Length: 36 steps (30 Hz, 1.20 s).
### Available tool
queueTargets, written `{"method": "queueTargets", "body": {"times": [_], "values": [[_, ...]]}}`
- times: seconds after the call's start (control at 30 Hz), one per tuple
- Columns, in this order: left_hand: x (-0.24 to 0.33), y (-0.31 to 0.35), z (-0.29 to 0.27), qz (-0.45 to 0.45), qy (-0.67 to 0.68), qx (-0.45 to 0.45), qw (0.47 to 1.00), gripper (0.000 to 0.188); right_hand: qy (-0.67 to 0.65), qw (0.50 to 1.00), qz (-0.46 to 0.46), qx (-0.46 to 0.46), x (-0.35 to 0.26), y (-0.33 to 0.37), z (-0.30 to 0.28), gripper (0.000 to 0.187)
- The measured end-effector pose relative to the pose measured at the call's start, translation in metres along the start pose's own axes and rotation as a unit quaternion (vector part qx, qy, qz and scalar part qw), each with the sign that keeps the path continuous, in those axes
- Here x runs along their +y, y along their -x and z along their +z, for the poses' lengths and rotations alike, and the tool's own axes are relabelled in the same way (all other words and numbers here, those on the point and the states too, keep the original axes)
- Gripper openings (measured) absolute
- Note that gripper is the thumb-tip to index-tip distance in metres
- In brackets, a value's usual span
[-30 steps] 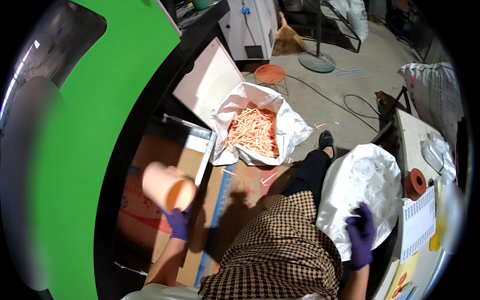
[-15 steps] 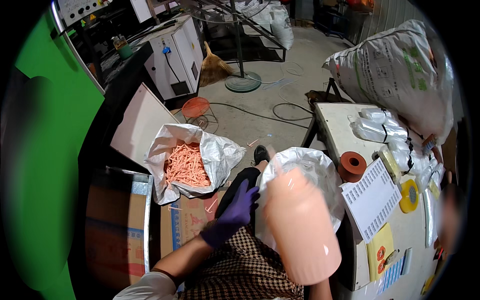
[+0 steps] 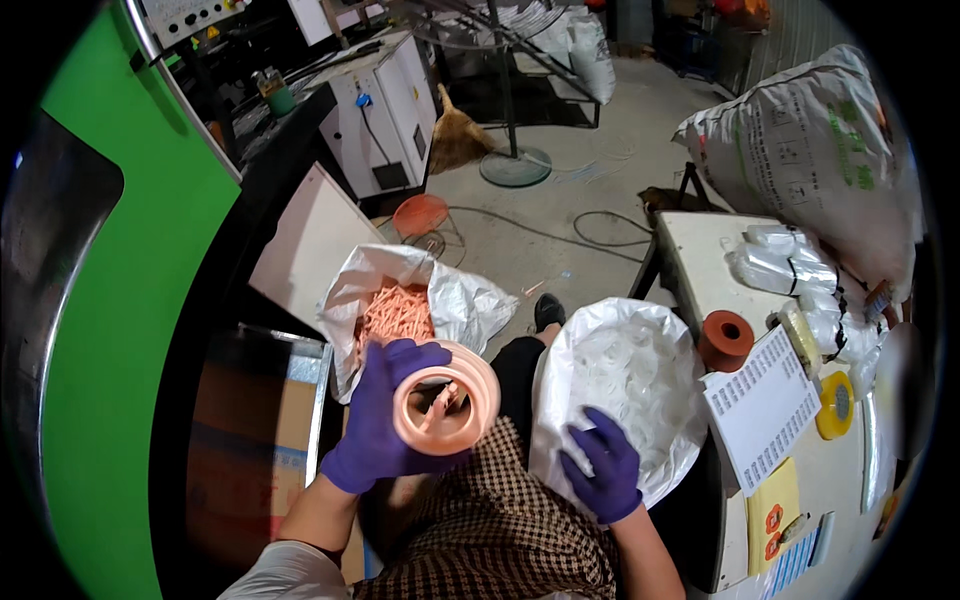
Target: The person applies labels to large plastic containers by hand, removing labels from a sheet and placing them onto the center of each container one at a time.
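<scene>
The left hand (image 3: 375,425), in a purple glove, has its grip clamped around a peach plastic jar (image 3: 478,385) near the centre of the frame. The jar's round mouth faces the camera, and a thin peach strip (image 3: 440,403) shows inside the opening. The right hand (image 3: 605,472), also purple-gloved, is at lower right of centre with its fingers apart, over the near left edge of a white sack (image 3: 547,405) of clear plastic pieces (image 3: 645,370); whether it touches the sack cannot be told. Behind the jar, left of centre, a 2nd white sack (image 3: 468,310) holds peach plastic sticks (image 3: 395,312). On the tabletop (image 3: 695,245) at right sit a reddish-brown roll (image 3: 714,350), a printed sheet (image 3: 765,405) and a yellow tape roll (image 3: 830,408).
</scene>
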<state>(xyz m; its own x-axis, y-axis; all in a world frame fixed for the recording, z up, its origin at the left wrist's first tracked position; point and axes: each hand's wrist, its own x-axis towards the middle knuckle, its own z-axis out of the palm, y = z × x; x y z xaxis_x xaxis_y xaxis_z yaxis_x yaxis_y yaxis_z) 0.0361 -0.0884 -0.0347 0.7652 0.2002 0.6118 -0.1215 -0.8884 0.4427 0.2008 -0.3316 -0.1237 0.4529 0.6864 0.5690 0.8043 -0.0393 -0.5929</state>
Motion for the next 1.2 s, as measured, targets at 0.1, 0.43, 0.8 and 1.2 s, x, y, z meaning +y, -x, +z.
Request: {"method": "queueTargets", "body": {"times": [0.1, 0.43, 0.8, 1.2], "values": [[-0.002, 0.020, 0.003, -0.028, -0.058, -0.069, 0.996, 0.064, -0.086, 0.983, -0.138, -0.088, -0.033, -0.010, 0.036, 0.047], [-0.009, 0.079, 0.042, -0.043, -0.029, -0.056, 0.997, 0.060, 0.031, 0.946, 0.034, -0.321, -0.037, 0.011, 0.129, 0.018], [-0.138, 0.033, -0.044, -0.158, 0.024, 0.181, 0.970, 0.126, -0.051, 0.991, 0.084, -0.087, 0.001, -0.028, 0.044, 0.033], [-0.054, 0.072, 0.016, -0.183, 0.052, 0.019, 0.982, 0.084, 0.012, 0.894, 0.448, -0.028, 0.111, 0.031, 0.009, 0.017]]}}
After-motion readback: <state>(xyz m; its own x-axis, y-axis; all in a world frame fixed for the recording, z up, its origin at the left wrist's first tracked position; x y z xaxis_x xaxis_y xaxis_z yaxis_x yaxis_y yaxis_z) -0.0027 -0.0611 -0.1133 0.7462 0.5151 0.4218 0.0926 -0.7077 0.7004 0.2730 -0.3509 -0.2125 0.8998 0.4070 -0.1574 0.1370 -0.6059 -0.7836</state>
